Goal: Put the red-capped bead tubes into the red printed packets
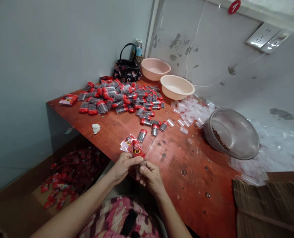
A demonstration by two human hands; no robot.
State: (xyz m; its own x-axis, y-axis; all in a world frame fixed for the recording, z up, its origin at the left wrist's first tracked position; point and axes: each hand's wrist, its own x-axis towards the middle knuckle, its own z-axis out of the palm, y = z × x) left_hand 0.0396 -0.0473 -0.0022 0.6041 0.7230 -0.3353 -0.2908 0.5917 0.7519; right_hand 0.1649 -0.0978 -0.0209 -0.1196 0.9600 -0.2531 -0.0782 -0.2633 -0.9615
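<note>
The left hand (126, 166) pinches a shiny red plastic packet (138, 149), which could tear if the right hand (151, 177), gripping a half-hidden grey thing (144, 163), tugs.

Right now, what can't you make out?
Head view:
Item between left hand and right hand: mostly covered by their grip.
Lettering on the held shiny red packet: too small.
Inside the black patterned handbag: hidden by its sides.
Brown ridged stack: cut off by right edge.
</note>
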